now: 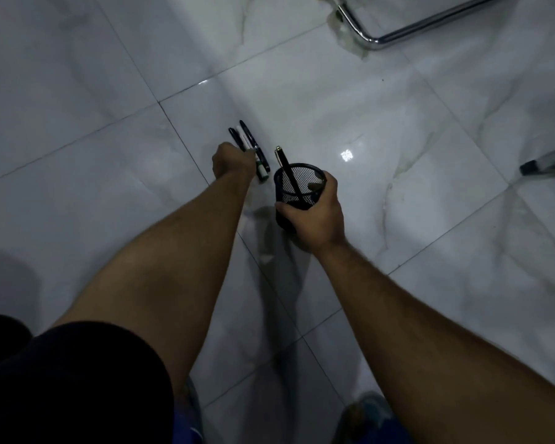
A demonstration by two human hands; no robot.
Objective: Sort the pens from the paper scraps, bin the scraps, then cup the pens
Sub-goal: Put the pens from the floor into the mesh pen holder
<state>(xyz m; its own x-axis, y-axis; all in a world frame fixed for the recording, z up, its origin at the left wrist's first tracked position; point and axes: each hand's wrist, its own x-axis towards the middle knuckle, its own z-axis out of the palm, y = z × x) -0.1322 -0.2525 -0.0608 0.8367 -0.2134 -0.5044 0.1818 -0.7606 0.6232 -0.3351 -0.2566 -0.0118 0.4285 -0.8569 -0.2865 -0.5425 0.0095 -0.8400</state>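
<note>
Far left, lower corner: dark clothing [61,379] over the person's leg, above pale marble floor tiles [77,75] crossed by thin dark grout lines.

Left of centre: left hand [233,161] reaching down to the floor, knuckles toward the camera, fingers curled round a small bundle of pens [249,145]. Bundle made up of two dark barrels and one white barrel lying side by side, far tips pointing up and left, near ends showing past the hand, one with a green band. Contact between bundle and tile impossible to judge.

Centre: black mesh cup [298,195], upright or slightly tilted, gripped from the right side by the right hand [318,213]; thumb [284,208] across the near wall, fingers [329,179] wrapped over the far rim. Inside the cup, one black pen with a gold cap [285,169], leaning up and left, top end well clear of the rim. Cup just beside the pen bundle, not touching.

Upper right: bent chrome chair tube [398,35] resting on the floor. Right edge: a second metal leg with a dark foot cap [532,166]. Between them, a bright lamp reflection [346,154] on the tile.
</note>
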